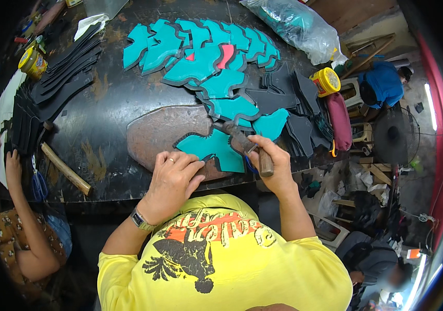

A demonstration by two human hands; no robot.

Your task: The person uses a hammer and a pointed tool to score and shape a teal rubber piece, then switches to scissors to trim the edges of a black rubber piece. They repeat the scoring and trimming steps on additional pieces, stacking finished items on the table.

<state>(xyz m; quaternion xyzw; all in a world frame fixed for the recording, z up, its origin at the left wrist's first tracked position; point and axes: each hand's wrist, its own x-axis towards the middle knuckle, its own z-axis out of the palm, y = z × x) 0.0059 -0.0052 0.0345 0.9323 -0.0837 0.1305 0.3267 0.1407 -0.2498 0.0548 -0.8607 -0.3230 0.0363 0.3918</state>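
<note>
The teal piece point(224, 153), dark along its scalloped border, lay on a brown slab point(151, 132) at the near edge of the tabletop point(112, 93), right of that edge's middle. The left hand point(172, 176) rested with curled fingers at the piece's near left margin; whether it pinched the material could not be told. The right hand point(270, 160) was closed around the wooden handle of a hammer point(265, 165), whose head stood at the piece's far right side; contact between the two could not be judged.

Beyond the slab, further teal pieces point(206, 57) with dark borders overlapped in a curved row reaching toward the far edge, with patches of pink showing among them. Toward the right edge lay stacked black pieces point(273, 96), a yellow-lidded jar point(327, 81) and a maroon bundle point(339, 122); a clear plastic bag point(299, 31) occupied the far right corner.

Along the left side, long black pieces point(71, 72) lay fanned out near a second jar point(32, 63). At the near left corner were a wooden stick point(66, 168) and blue-handled scissors point(39, 184), beside the hands of a co-worker point(27, 243) in a patterned brown top.
</note>
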